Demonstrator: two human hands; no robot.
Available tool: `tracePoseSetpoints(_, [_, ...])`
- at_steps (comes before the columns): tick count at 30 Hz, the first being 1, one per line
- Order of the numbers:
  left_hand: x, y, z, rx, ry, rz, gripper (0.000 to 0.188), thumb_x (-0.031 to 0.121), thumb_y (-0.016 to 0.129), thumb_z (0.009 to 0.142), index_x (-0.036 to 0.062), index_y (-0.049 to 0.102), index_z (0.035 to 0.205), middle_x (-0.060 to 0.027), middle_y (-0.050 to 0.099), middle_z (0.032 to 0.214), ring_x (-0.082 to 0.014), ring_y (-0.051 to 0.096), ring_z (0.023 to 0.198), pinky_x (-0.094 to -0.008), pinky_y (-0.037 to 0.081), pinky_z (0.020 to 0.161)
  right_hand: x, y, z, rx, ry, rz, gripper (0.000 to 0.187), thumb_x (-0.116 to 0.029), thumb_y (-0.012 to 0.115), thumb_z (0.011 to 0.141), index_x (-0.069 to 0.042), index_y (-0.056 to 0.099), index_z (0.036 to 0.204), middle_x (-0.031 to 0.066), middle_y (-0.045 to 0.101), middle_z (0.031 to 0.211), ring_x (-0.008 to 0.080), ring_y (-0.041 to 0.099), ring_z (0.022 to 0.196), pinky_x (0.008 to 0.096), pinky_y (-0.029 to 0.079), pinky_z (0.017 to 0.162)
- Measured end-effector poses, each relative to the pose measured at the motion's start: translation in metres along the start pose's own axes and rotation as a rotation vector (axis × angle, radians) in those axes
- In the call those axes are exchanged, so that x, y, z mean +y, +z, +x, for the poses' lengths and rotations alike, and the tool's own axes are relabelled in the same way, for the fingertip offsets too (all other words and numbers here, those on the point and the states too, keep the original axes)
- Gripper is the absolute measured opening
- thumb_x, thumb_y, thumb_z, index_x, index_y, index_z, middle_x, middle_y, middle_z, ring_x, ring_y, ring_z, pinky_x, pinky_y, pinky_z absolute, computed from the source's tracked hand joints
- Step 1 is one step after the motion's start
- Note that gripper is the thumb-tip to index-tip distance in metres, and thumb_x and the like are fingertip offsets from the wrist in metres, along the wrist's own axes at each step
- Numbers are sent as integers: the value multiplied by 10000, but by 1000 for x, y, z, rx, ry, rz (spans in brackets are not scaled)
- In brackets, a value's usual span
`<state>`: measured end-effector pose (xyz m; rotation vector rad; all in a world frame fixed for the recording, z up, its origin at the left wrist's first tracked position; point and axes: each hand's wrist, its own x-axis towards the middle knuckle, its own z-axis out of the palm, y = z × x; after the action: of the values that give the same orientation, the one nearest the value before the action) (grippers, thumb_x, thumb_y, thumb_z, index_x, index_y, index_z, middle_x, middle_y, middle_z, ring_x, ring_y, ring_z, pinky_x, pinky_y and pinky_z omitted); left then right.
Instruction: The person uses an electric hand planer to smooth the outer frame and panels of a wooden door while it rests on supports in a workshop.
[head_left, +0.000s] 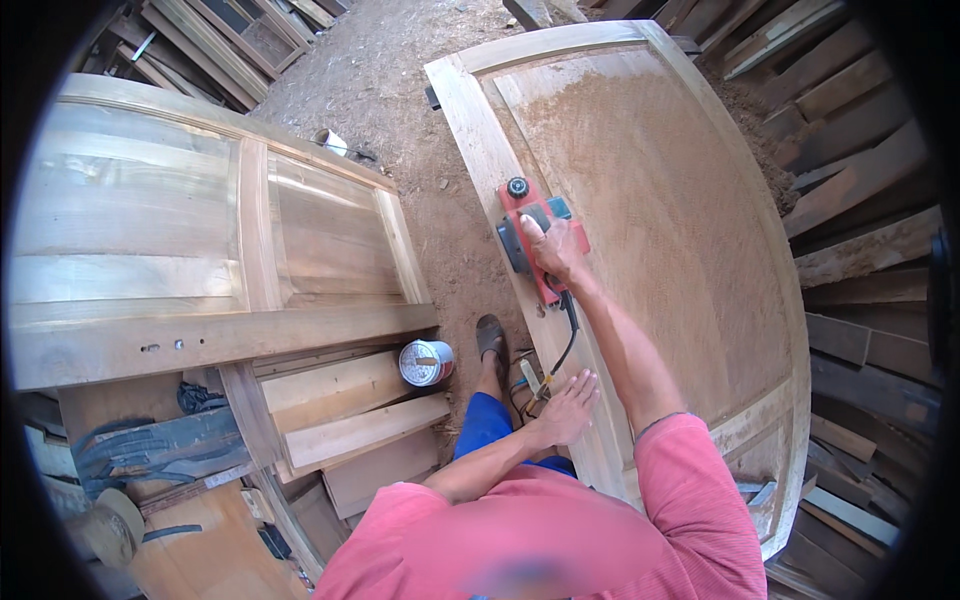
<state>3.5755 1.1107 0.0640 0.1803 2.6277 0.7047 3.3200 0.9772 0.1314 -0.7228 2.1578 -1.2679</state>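
A red electric hand planer [541, 243] rests on the pale side rail of a large wooden door panel [670, 190]. My right hand [556, 245] is wrapped round the planer's dark handle. Behind the tool, its black cord [571, 335] curves down toward my left hand [568, 407]. That hand lies flat on the same rail with its fingers stretched out, holding nothing. Brown shavings and dust cover much of the panel's recessed face, thickest at the far end.
A second panelled door [250, 215] lies at the left, above stacked boards [345, 405]. A white bucket [426, 363] stands beside my foot [491, 337]. Farther off on the dirt floor is a small white container [331, 142]. Stacked planks [870, 190] line the right side.
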Motion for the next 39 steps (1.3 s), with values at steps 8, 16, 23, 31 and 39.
tracePoseSetpoints(8, [-109,-34,-24,-465,24,-1239,437,353,581,1029,-9,651,1264,-246,652,1253,-315,621,1199,-428,475,1068,-3,21,23,9,-72,19,733,-652,528,950,60,696,995,329,691,956,496,670,958,516,514,846])
tracePoseSetpoints(16, [-265,-90,-8,339,-560,-1231,173,172,544,1016,33,598,1104,-46,638,910,-174,627,847,-327,530,737,-9,14,46,34,-77,-30,699,-654,511,974,24,650,873,167,615,661,305,648,627,460,498,635])
tracePoseSetpoints(23, [-278,-119,55,383,-336,-1626,719,539,433,1075,136,226,1633,-96,554,1449,-201,551,1307,-408,477,1063,-21,9,56,-7,52,10,684,-610,540,952,65,655,954,298,677,890,459,657,869,492,502,812])
tracePoseSetpoints(31, [-192,14,-11,-316,-102,-1448,604,150,618,793,51,534,1382,2,563,919,-121,523,800,-296,471,722,-7,19,49,-26,157,-50,701,-644,513,941,43,647,977,281,662,873,436,652,867,492,491,818])
tracePoseSetpoints(39, [-219,6,-35,-239,-148,-698,399,346,528,953,14,687,1107,-248,729,985,-374,724,957,-489,549,874,-3,25,61,-8,143,98,645,-657,548,952,-25,648,871,27,564,638,139,582,579,390,474,572])
